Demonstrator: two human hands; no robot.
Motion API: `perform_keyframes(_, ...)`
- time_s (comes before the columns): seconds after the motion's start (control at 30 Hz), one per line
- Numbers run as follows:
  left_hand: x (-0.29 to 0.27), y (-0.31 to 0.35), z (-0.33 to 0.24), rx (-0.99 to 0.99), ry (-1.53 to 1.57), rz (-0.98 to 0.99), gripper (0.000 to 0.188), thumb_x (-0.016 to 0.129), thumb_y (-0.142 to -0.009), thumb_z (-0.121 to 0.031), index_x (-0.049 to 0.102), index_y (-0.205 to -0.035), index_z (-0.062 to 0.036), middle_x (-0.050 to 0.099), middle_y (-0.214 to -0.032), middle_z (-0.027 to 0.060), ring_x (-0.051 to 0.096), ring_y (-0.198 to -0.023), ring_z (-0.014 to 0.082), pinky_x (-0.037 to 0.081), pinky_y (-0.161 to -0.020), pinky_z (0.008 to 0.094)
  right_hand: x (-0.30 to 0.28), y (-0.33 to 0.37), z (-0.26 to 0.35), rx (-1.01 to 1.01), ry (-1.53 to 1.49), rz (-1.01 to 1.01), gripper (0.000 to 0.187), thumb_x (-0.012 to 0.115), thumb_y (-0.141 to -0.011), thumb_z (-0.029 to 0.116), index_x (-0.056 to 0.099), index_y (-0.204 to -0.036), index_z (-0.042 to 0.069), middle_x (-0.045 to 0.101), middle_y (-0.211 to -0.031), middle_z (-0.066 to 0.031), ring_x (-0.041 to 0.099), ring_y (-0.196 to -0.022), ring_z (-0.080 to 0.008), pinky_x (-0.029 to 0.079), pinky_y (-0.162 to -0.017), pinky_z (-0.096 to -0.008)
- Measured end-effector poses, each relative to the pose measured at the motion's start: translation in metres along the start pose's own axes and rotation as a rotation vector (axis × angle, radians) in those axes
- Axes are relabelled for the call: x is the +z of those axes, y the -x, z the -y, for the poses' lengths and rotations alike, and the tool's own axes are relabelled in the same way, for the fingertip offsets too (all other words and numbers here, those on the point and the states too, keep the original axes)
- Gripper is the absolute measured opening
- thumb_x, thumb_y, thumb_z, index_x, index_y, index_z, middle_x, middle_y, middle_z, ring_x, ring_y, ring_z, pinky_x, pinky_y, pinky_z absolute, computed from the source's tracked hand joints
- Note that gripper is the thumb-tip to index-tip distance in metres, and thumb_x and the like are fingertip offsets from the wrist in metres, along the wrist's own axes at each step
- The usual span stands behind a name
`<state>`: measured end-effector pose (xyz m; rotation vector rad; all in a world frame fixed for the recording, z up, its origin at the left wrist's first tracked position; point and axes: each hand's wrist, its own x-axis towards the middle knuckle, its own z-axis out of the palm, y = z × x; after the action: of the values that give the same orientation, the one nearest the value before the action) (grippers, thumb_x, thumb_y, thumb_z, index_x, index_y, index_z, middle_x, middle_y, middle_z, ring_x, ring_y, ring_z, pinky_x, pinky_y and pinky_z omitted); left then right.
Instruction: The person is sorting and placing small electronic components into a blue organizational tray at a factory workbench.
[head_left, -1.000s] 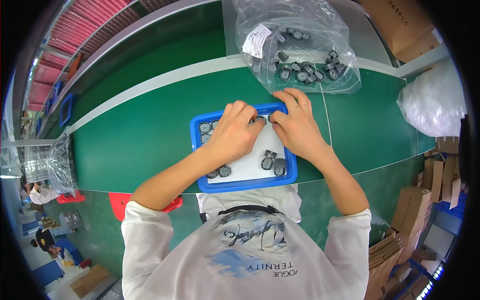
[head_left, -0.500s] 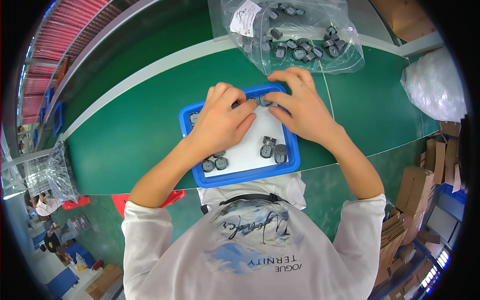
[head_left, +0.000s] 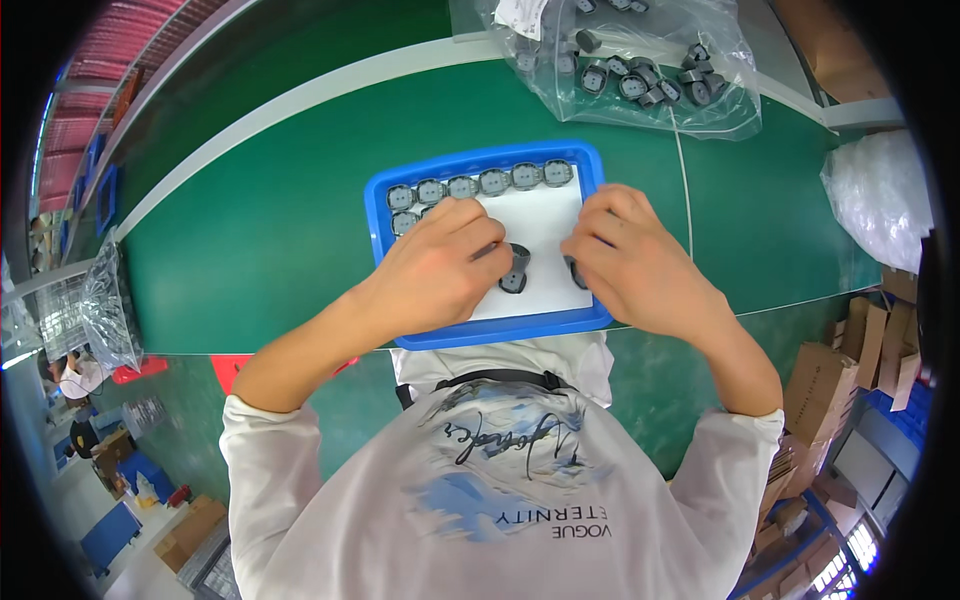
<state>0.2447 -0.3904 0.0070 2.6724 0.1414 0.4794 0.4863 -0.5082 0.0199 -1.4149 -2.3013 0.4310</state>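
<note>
A blue tray lined with a white sheet lies on the green table. Several grey plastic connectors stand in a row along its far wall, and another sits below the row's left end. My left hand is closed over the tray, thumb and fingers pinching a dark grey connector, mostly hidden. Right beside those fingertips is another grey connector. At the tray's right side, my right hand has its fingers curled round a dark connector, which shows only in part.
Beyond the tray, a clear plastic bag holds more grey connectors. A bundle of white plastic wrap is at the right end of the table. Cardboard boxes stand on the floor at right, and a red stool is at left.
Both hands have come back from the tray's far wall toward its near half, uncovering the far row. My right hand's fingers, spread before, are now curled round a connector.
</note>
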Motion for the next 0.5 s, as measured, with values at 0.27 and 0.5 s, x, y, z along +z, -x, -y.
perform_keyframes(0.27, 0.004, 0.003, -0.007, -0.084, 0.019, -0.004, 0.020, 0.081, -0.069, -0.008, 0.067, -0.083, -0.0017, 0.063, -0.093, 0.0093, 0.058, -0.089, 0.0275, 0.048, -0.080, 0.0409, 0.022, -0.025, 0.006, 0.078, 0.014, 0.137, 0.035, 0.070, -0.078, 0.001, 0.069, -0.113, 0.008, 0.058, -0.103, -0.0074, 0.061, -0.094, -0.0286, 0.050, -0.081, -0.0409)
perform_keyframes(0.5, 0.005, 0.003, -0.003, -0.031, -0.104, -0.077, 0.017, 0.078, -0.070, -0.005, 0.067, -0.082, -0.0007, 0.061, -0.094, 0.0097, 0.057, -0.090, 0.0285, 0.047, -0.079, 0.0399, 0.019, -0.023, 0.005, 0.102, -0.213, 0.056, 0.025, 0.067, -0.086, 0.002, 0.067, -0.110, 0.008, 0.057, -0.102, -0.0092, 0.061, -0.087, -0.0298, 0.052, -0.077, -0.0407)
